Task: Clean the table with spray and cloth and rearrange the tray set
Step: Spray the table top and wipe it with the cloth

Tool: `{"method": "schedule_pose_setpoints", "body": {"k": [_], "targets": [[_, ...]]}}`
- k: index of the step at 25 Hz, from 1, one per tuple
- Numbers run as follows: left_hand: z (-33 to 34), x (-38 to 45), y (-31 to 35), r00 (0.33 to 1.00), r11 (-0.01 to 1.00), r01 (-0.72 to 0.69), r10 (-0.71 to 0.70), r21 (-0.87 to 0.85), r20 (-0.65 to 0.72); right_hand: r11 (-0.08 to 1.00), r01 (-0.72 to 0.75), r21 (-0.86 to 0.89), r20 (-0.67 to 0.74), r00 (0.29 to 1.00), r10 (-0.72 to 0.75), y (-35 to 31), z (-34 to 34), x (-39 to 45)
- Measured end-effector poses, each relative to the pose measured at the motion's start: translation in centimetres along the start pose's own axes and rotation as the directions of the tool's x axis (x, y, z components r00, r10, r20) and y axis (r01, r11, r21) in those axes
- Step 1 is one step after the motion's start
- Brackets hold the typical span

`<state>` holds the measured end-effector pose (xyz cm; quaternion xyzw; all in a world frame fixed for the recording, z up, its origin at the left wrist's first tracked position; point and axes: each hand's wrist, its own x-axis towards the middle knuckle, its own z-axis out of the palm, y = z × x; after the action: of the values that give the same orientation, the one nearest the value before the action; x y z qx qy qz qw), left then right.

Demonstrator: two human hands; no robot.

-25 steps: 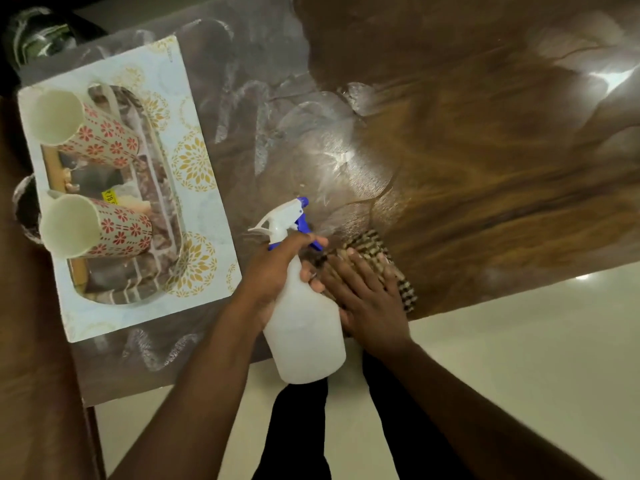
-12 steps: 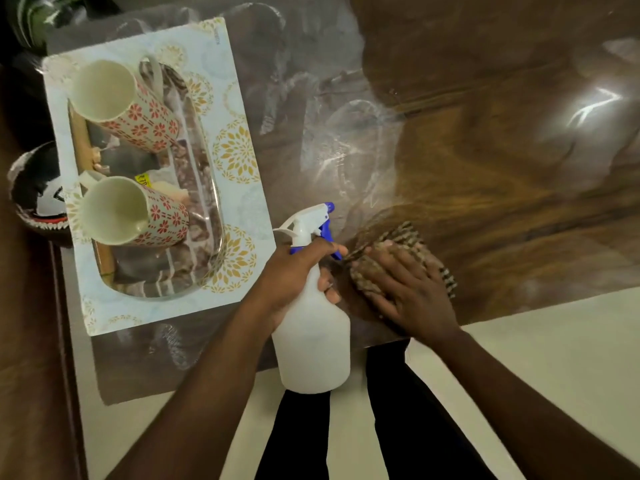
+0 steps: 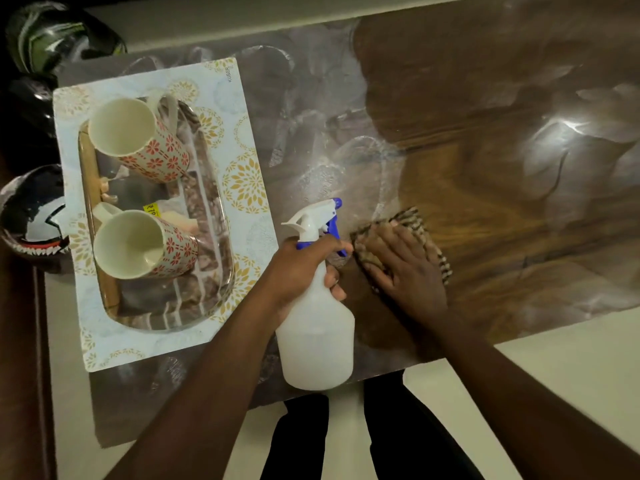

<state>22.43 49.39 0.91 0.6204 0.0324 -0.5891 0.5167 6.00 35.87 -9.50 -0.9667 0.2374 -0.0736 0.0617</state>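
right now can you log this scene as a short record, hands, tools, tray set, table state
left hand: grips the spray bottle at its neck, nozzle pointing away from the person
right hand: pressed flat on the checked cloth
table: glossy wood grain, whitish smears on its left part
tray: oval, on a floral placemat
mugs: far mug and near mug, both floral and empty

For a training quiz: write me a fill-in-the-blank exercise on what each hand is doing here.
1. The left hand grips the spray ____.
2. The right hand presses flat on the ____.
3. The number of mugs on the tray is ____.
4. The bottle trigger is coloured ____.

Missing words: bottle; cloth; two; blue
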Motion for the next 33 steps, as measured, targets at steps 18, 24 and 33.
{"method": "schedule_pose_setpoints", "body": {"k": [18,24,33], "targets": [[4.4,5.2,5.4,0.984,1.000,-0.021,0.017,-0.019,-0.179,0.998,-0.006,0.063,-0.010,1.000,0.007,1.1,0.1,4.7],[5.2,6.7,7.8,0.976,1.000,-0.005,0.000,-0.023,-0.218,0.962,-0.265,0.070,-0.017,0.964,0.267,4.3,-0.1,10.7],[3.3,7.9,10.0,0.987,0.997,-0.063,0.056,-0.042,-0.148,0.978,-0.163,0.129,-0.011,0.986,0.165,5.2,1.3,17.6]]}}
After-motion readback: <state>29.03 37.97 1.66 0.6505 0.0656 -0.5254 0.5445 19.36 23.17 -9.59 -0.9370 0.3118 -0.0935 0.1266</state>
